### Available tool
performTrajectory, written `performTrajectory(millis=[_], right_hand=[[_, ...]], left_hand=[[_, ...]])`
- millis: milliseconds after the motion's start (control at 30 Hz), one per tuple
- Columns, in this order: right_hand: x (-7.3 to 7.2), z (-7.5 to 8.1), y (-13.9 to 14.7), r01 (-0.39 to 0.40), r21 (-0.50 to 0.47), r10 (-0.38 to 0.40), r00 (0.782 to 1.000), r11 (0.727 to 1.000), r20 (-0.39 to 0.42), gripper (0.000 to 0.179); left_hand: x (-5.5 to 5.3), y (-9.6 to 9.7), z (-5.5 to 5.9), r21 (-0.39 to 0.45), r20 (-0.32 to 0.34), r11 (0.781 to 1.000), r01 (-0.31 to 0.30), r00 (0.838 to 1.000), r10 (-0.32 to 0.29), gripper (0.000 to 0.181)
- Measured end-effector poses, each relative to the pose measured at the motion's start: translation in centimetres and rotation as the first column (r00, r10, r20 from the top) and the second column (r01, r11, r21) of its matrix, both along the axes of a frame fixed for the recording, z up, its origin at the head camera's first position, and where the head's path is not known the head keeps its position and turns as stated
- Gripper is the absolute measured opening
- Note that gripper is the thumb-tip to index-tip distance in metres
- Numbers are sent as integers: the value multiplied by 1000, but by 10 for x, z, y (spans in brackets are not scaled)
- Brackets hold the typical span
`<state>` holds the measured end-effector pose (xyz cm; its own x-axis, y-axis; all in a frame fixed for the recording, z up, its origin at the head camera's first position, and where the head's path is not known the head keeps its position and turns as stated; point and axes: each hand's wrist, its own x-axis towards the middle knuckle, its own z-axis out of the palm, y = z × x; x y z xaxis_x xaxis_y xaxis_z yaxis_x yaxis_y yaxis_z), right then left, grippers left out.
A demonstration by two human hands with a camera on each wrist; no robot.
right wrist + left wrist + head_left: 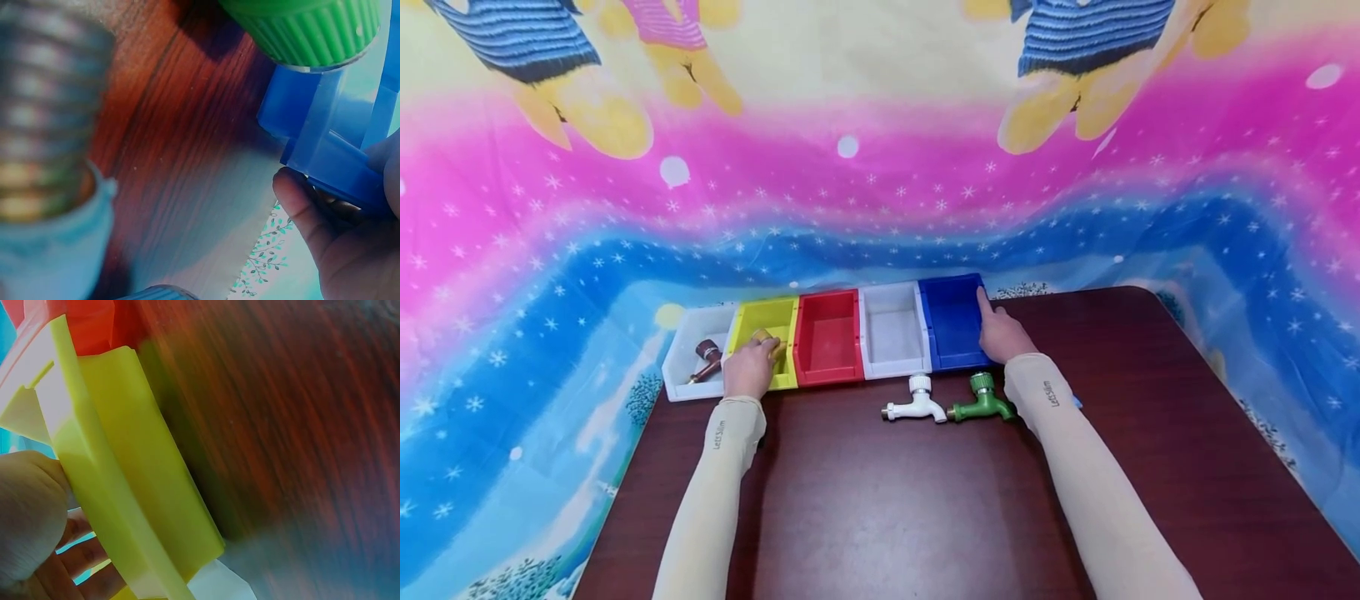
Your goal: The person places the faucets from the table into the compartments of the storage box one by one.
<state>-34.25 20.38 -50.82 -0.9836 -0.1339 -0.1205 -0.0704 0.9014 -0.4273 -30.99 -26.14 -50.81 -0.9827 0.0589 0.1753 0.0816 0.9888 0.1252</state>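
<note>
My left hand [750,367] reaches into the yellow bin [772,310] and holds a yellow tap [763,335], which it partly covers. In the left wrist view its fingers [84,556] lie behind the bin's yellow front wall [125,469]. My right hand [1002,333] grips the right side wall of the blue bin [958,321]. The right wrist view has one finger [303,209] against the bin's outer side. A green tap [982,400] and a white tap [917,404] lie on the table in front of the bins.
A brown tap [706,358] lies in the leftmost white bin [677,379]. Between yellow and blue stand the red bin [829,333] and another white bin [893,329]. A blue piece [1077,402] shows by my right forearm. Patterned cloth [850,242] hangs behind the brown table [880,500].
</note>
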Motion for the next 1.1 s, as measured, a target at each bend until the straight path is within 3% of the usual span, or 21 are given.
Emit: performTrajectory(millis=[700, 1100], right_hand=[[0, -2, 3, 0, -14, 0, 1000, 1000, 3, 89], [-2, -1, 0, 5, -22, -4, 1000, 1000, 15, 88]], left_hand=[[-8, 2, 0, -28, 123, 999, -27, 992, 31, 42], [-7, 0, 2, 12, 118, 1000, -22, 993, 21, 42]])
